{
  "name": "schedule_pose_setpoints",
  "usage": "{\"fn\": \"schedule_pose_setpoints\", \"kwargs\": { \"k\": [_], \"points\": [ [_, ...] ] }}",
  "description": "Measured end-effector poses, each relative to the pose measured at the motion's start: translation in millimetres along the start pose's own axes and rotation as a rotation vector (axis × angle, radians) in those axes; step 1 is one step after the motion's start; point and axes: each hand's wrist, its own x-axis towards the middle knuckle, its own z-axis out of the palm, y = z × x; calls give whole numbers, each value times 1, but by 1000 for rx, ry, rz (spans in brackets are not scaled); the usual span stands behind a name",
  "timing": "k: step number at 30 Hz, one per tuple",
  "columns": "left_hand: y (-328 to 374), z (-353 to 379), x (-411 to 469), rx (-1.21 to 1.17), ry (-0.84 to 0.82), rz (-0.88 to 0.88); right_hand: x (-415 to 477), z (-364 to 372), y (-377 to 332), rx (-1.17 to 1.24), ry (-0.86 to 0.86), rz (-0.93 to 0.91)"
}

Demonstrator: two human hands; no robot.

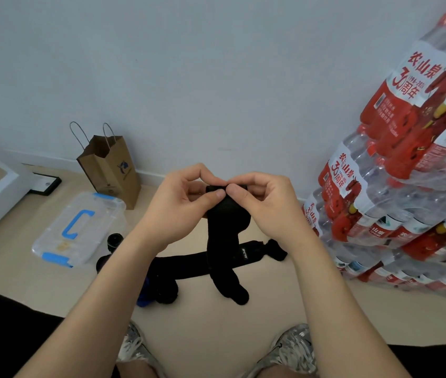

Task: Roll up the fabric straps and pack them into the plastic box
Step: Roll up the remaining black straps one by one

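Observation:
A black fabric strap (226, 227) hangs down in front of me, its lower end resting on the floor. My left hand (181, 203) and my right hand (265, 203) both pinch its top end between thumb and fingers, where it is folded over. A second black strap (202, 264) with small white lettering lies flat on the floor behind it, and a rolled black strap (166, 291) sits by my left forearm. The clear plastic box (80, 230) with blue handle and clips lies on the floor to the left, lid closed.
A brown paper bag (111, 166) stands against the wall behind the box. Stacked shrink-wrapped packs of water bottles (396, 203) fill the right side. A small black cylinder (114, 240) lies beside the box. My shoes (290, 350) are at the bottom edge.

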Motion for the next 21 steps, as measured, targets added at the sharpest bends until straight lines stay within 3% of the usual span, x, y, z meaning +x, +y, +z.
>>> {"fn": "schedule_pose_setpoints", "kwargs": {
  "k": [12, 16, 21],
  "points": [
    [-1, -2, 0, -91, 92, -11, 1, 1, -1, 188, -25, 21],
    [0, -4, 0, -113, 47, 2, 1, 1, -2, 204, -9, 9],
    [-2, -10, 2, 18, 62, 51, 0, 0, -2, 178, -11, -16]
  ]
}}
